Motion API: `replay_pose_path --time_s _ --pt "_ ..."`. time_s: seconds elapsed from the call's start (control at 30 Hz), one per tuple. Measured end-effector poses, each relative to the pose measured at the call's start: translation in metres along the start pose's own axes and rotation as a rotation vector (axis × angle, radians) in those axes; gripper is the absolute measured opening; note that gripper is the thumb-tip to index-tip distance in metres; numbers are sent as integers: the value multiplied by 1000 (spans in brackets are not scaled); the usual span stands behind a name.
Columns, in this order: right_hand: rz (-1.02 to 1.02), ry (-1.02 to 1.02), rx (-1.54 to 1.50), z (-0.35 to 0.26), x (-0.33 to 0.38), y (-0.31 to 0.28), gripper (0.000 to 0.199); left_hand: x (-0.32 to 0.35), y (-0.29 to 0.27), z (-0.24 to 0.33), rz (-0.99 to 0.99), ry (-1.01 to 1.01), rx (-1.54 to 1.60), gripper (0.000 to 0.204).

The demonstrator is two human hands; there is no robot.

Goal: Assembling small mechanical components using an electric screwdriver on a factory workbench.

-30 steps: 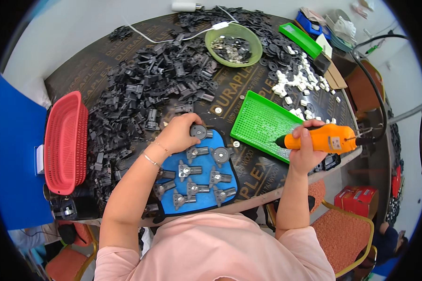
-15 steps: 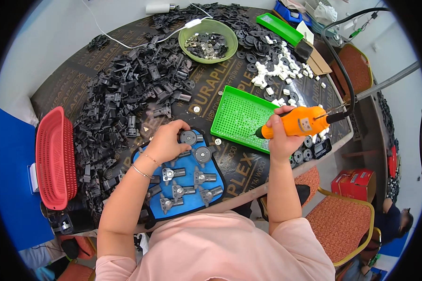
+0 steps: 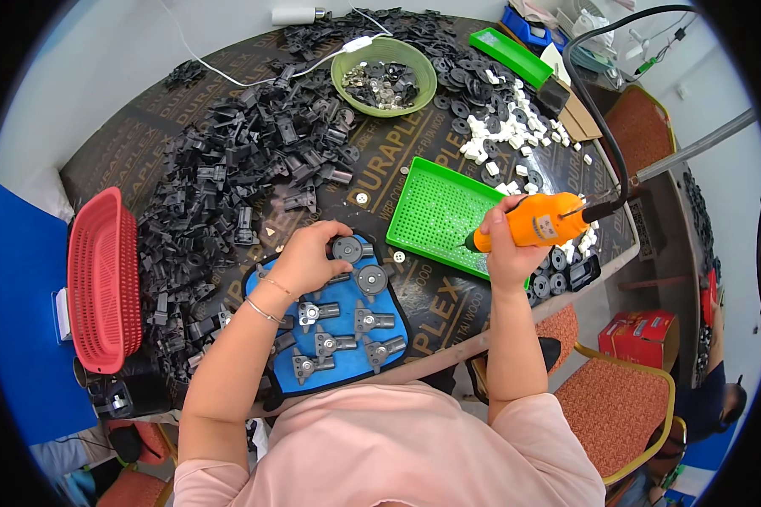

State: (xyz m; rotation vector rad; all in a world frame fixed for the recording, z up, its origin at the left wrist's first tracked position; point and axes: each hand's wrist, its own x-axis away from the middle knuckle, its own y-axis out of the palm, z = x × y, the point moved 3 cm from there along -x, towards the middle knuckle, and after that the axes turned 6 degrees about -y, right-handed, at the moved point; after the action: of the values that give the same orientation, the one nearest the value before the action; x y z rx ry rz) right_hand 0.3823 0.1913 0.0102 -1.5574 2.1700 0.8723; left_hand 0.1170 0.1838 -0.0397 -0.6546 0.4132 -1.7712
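My left hand pinches the edge of a black bracket with a round disc at the far edge of a blue mat. A second disc-topped bracket sits next to it. Several black brackets with bare metal centres, such as one in the middle, lie nearer to me on the mat. My right hand is wrapped round an orange electric screwdriver, held level with its tip pointing left. The tip appears over the right part of a green perforated tray.
Black plastic parts are heaped across the left of the table. Behind stands a green bowl of small metal pieces. White pieces and black discs lie at right. A red basket stands far left. The screwdriver's cable arches overhead.
The whole view has shifted slightly. Both hands keep nearly the same places, the left on the disc-topped bracket and the right on the screwdriver.
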Motion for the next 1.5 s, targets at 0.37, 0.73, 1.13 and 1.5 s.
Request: replay_pose_path --time_s 0.37,0.73,1.13,1.5 --pt "-132 42 -282 -27 11 75 32 1 1 -1 9 16 49 47" --pt "-287 177 -275 11 39 109 44 2 -2 3 32 69 -9 47" --pt "-398 184 -245 8 33 116 26 0 -1 5 34 49 -15 47" --pt "-101 -34 -48 -11 -19 25 32 -1 4 -7 25 32 63 47"
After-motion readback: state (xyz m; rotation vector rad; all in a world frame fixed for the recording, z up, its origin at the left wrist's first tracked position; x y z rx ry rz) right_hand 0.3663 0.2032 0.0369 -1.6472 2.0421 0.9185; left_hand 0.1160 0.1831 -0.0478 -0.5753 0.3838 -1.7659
